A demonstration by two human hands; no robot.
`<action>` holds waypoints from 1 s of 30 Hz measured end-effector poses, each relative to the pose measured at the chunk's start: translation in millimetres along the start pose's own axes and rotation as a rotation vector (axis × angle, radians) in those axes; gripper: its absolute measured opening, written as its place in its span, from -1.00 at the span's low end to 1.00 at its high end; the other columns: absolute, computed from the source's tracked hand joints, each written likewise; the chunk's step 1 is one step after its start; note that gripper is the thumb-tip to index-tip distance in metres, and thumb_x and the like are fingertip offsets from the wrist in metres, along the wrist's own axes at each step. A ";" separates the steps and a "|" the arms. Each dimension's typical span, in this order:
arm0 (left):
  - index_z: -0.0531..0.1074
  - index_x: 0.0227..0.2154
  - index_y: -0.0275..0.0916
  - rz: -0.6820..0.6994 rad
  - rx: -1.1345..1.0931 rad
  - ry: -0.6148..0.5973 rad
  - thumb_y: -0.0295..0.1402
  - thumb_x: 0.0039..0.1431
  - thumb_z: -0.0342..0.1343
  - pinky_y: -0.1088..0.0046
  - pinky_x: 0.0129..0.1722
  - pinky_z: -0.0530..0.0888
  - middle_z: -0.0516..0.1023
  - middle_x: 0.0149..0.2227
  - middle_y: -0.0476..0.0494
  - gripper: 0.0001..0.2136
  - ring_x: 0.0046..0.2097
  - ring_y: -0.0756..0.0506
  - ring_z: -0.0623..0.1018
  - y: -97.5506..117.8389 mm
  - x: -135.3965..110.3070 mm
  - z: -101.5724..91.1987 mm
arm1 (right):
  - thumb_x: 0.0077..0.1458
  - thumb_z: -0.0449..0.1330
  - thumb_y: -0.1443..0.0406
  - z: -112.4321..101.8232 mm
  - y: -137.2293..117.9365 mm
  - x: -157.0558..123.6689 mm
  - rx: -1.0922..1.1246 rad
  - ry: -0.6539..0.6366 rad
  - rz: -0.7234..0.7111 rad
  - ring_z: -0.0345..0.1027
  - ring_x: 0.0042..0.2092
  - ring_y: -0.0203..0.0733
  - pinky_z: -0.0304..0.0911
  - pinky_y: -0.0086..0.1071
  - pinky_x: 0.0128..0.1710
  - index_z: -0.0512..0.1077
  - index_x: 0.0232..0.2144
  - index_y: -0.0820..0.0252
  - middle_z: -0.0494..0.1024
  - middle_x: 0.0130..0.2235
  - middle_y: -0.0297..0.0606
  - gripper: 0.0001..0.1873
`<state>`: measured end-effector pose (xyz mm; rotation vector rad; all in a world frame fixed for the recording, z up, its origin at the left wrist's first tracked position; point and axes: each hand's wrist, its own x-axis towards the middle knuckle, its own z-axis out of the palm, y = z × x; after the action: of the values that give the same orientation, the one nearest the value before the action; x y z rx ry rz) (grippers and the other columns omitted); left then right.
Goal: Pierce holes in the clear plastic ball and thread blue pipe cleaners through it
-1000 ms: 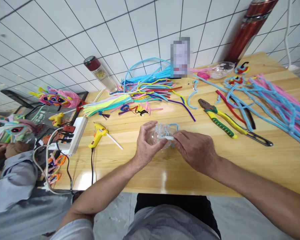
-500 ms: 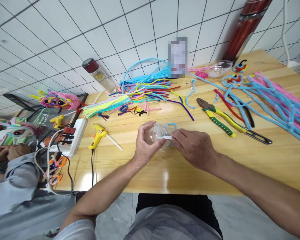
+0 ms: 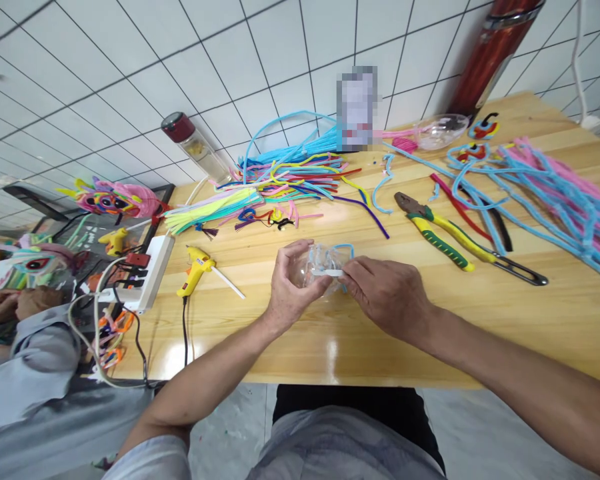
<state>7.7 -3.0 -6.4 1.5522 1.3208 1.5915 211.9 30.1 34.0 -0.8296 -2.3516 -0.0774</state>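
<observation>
My left hand [image 3: 291,285] curls round a small clear plastic shell [image 3: 314,265] held just above the wooden table [image 3: 530,313]. A light blue pipe cleaner [image 3: 344,249] loops over the shell's top. My right hand [image 3: 386,293] pinches a short white strip [image 3: 328,273] against the shell's right side, thumb and fingertips pressed together. Both hands meet at the shell near the table's front middle.
A yellow glue gun [image 3: 196,265] lies left of my hands, corded to a white power strip [image 3: 147,273]. Yellow-green pliers [image 3: 437,233] lie to the right. Heaps of coloured pipe cleaners [image 3: 285,183] and a blue-pink bundle [image 3: 555,193] cover the back. Another person's sleeve [image 3: 25,360] shows at left.
Hands and shell stay in nearly the same place and grip; only the view has shifted slightly.
</observation>
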 end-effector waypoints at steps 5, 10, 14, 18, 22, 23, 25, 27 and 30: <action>0.38 0.06 -0.15 0.024 0.023 0.009 -0.15 0.07 0.45 0.12 0.28 0.43 0.50 0.12 -0.27 -0.45 0.23 -0.21 0.52 2.3 -2.4 3.4 | 0.44 0.07 0.28 2.6 -3.1 -0.9 0.004 0.037 0.018 0.37 -0.44 -0.27 0.02 -0.32 -0.40 0.46 -0.37 0.21 0.55 -0.44 -0.30 -0.68; 0.40 0.08 -0.15 -0.001 0.144 -0.049 -0.03 0.07 0.41 0.08 0.31 0.40 0.45 0.15 -0.29 -0.42 0.26 -0.24 0.47 3.3 3.9 -8.3 | 0.47 0.01 0.23 2.6 7.6 -0.3 0.141 -0.008 0.094 0.44 -0.42 -0.24 0.08 -0.33 -0.41 0.48 -0.30 0.21 0.58 -0.41 -0.30 -0.66; 0.46 0.08 -0.13 -0.037 0.237 -0.154 0.11 -0.04 0.43 0.03 0.32 0.39 0.45 0.14 -0.28 -0.33 0.27 -0.29 0.45 4.2 13.3 -21.9 | 0.48 0.00 0.21 4.0 21.0 3.7 0.385 -0.008 0.199 0.57 -0.18 -0.19 0.28 -0.37 -0.27 0.48 -0.22 0.18 0.67 -0.19 -0.20 -0.69; 0.32 0.21 -0.07 -0.133 -0.006 -0.298 0.04 0.09 0.39 0.02 0.31 0.42 0.44 0.29 -0.35 -0.32 0.33 -0.28 0.45 6.9 21.8 -30.2 | 0.46 0.03 0.21 5.0 27.3 6.7 0.477 -0.019 0.219 0.57 0.07 -0.10 0.41 -0.29 -0.06 0.48 -0.24 0.15 0.66 0.02 -0.09 -0.72; 0.50 0.12 -0.05 -0.075 0.118 -0.339 0.03 0.23 0.26 0.00 0.37 0.34 0.35 0.37 -0.30 -0.53 0.42 -0.28 0.34 9.1 29.4 -36.5 | 0.43 0.04 0.23 1.7 28.2 8.0 0.512 -0.090 0.221 0.56 0.11 -0.08 0.44 -0.22 0.02 0.49 -0.23 0.14 0.64 0.12 -0.07 -0.74; 0.51 0.12 -0.04 -0.070 0.140 -0.296 0.03 0.25 0.24 0.02 0.34 0.38 0.40 0.33 -0.29 -0.54 0.37 -0.27 0.40 8.8 30.2 -37.0 | 0.43 0.04 0.24 0.6 28.2 8.3 0.522 -0.111 0.218 0.57 0.09 -0.09 0.44 -0.22 0.01 0.50 -0.21 0.13 0.65 0.11 -0.09 -0.75; 0.51 0.11 -0.05 -0.102 0.121 -0.167 0.03 0.26 0.23 0.09 0.23 0.49 0.53 0.20 -0.26 -0.55 0.21 -0.23 0.55 7.0 29.6 -35.8 | 0.42 0.05 0.24 -1.6 28.1 8.9 0.534 -0.134 0.217 0.59 0.04 -0.11 0.44 -0.25 -0.03 0.51 -0.18 0.13 0.67 0.07 -0.13 -0.76; 0.54 0.05 -0.10 -0.133 0.099 -0.052 0.03 0.28 0.21 0.12 0.17 0.53 0.60 0.11 -0.25 -0.58 0.14 -0.22 0.61 4.8 26.8 -32.7 | 0.42 0.06 0.23 -3.1 27.5 9.1 0.528 -0.131 0.220 0.60 0.00 -0.14 0.42 -0.30 -0.08 0.52 -0.18 0.14 0.69 0.02 -0.15 -0.76; 0.56 0.03 -0.15 -0.090 0.145 -0.070 0.16 0.28 0.12 0.04 0.32 0.40 0.56 0.19 -0.31 -0.48 0.30 -0.29 0.49 3.0 20.7 -27.1 | 0.43 0.04 0.21 -3.8 25.3 8.4 0.476 -0.121 0.212 0.58 -0.12 -0.18 0.35 -0.35 -0.18 0.51 -0.21 0.17 0.70 -0.11 -0.16 -0.73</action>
<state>-21.2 7.2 8.9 1.5947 1.4743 1.4012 223.7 53.9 38.2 -0.8493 -2.2354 0.6117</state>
